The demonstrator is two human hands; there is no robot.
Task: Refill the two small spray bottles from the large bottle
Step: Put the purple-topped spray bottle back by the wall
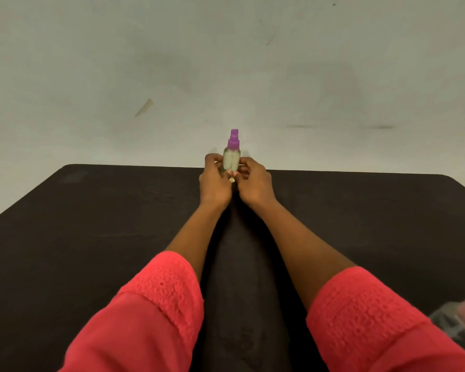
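Far edge of dark counter point(91, 237): gripping clear purple-capped spray bottle point(232, 158) with left hand point(216, 181) and right hand point(255, 181), hiding its base.

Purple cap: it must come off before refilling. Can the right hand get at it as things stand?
Probably yes. The cap stands bare above both hands with nothing over it. The right hand grips the bottle below, so it need only slide up while the left hand holds on.

One head-worn wide view, forward and down, probably close above table point(65, 237).
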